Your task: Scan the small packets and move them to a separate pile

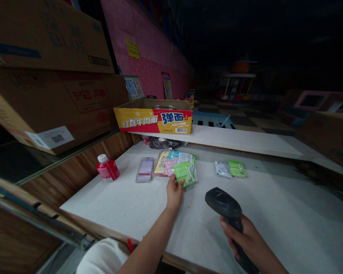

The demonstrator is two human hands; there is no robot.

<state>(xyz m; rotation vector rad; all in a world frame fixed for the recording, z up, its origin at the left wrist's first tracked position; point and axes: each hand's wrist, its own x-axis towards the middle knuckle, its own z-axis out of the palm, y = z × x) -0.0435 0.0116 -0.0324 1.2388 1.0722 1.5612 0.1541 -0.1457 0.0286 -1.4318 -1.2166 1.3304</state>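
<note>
My left hand (175,190) has its fingers closed on the lower left edge of a green packet (184,173). That packet overlaps a pile of flat packages, with a pink packet (170,166), a blue one and a silvery one over a yellow package (161,164). My right hand (240,236) is wrapped round the handle of a black handheld scanner (223,201), whose head points up and left above the white table. Farther back on the right, a silver packet (223,169) lies beside another green packet (237,168).
A red bottle with a white cap (108,168) stands at the left of the table (117,205), near a blurred-out flat item (145,169). Large cardboard boxes (60,99) are stacked on the left. An open yellow and red carton (157,121) rests on the raised shelf (231,139).
</note>
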